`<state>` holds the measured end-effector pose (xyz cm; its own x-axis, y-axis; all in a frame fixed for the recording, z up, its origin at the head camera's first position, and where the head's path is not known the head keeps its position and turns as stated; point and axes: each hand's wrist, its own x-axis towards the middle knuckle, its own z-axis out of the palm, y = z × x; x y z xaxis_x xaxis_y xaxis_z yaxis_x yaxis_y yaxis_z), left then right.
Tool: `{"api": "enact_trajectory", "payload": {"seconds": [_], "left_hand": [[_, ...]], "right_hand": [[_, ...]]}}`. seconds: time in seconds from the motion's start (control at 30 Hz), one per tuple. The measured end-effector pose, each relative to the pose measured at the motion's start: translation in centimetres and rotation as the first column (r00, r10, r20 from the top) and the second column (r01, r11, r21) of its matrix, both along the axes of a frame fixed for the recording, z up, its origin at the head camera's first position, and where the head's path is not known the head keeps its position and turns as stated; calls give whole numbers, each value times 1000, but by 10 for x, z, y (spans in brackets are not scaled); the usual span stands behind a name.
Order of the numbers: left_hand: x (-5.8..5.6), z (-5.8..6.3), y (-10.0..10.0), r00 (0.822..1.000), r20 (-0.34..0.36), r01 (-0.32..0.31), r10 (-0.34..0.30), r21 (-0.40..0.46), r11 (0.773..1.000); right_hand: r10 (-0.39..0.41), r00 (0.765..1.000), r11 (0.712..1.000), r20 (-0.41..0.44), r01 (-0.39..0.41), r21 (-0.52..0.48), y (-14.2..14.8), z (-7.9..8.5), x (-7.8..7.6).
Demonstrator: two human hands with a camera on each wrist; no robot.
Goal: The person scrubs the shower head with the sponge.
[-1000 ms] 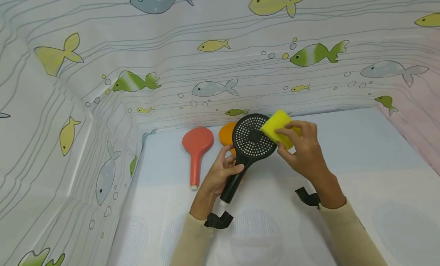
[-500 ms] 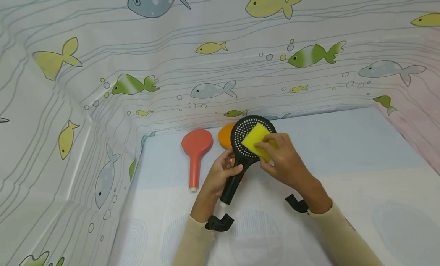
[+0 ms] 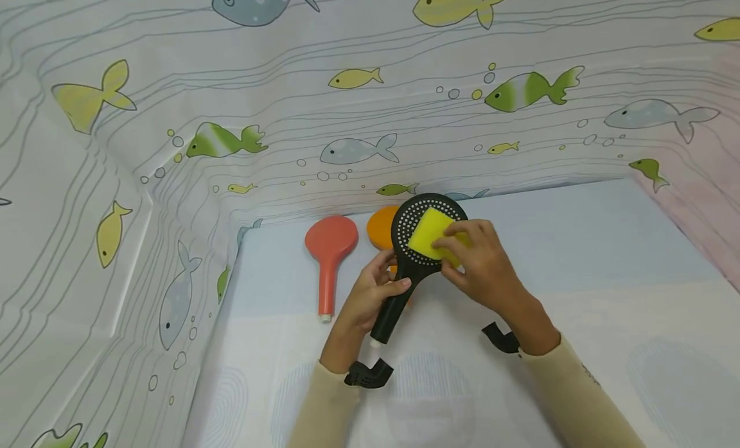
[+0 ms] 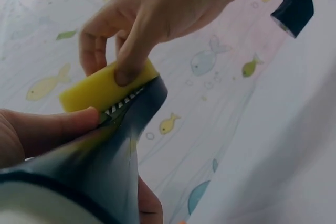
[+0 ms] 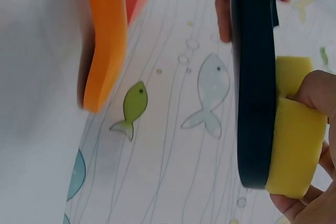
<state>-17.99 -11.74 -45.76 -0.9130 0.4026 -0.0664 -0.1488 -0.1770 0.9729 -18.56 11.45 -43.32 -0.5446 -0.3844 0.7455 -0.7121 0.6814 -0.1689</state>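
Observation:
A black shower head (image 3: 405, 242) is raised above the table, its dotted spray face turned up toward the head view. My left hand (image 3: 370, 290) grips it by the handle, thumb across the front. In my right hand (image 3: 482, 265) a yellow sponge (image 3: 429, 234) is pinched between thumb and fingers and lies against the spray face. From the right wrist view the sponge (image 5: 296, 148) looks squeezed and touches the black head (image 5: 255, 103). The left wrist view shows the right thumb on the sponge (image 4: 100, 90).
A red shower head (image 3: 331, 242) lies on the table to the left. Behind the black one, an orange shower head (image 3: 379, 228) is partly hidden. A fish-patterned sheet (image 3: 289, 101) covers the walls around the table (image 3: 578, 242).
My right hand has moved the sponge left and down from the rim onto the middle of the spray face. My left hand and the shower head have hardly moved.

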Motion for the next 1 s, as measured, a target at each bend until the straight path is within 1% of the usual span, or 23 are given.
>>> {"api": "enact_trajectory", "payload": {"seconds": [0.13,0.23,0.37,0.5,0.6,0.83,0.93,1.0], "left_hand": [[2,-1,3,1000,6,23,-22,-30,999],[4,-2,5,999,-2,50,-50,-54,997],[4,-5,6,997,-10,70,-71,-70,995],[4,-5,6,997,-18,74,-75,-44,996],[4,-4,7,997,-24,73,-73,-27,997],[3,0,5,999,-25,29,-30,-37,999],[2,-1,3,1000,-28,6,-7,-45,999],[2,-1,2,999,-35,-8,6,-58,998]], "right_hand": [[-49,999,997,-2,49,-53,14,-1,-7],[-96,995,990,1,95,-105,21,-2,-11],[-111,993,984,30,114,-136,24,-2,-12],[-77,995,990,56,83,-111,16,-2,-7],[-34,998,995,61,40,-94,7,-5,-3],[90,995,994,44,-86,-71,-16,-11,5],[143,989,989,41,-142,-31,-24,-12,8],[155,987,988,34,-155,-4,-27,-11,9]]}}
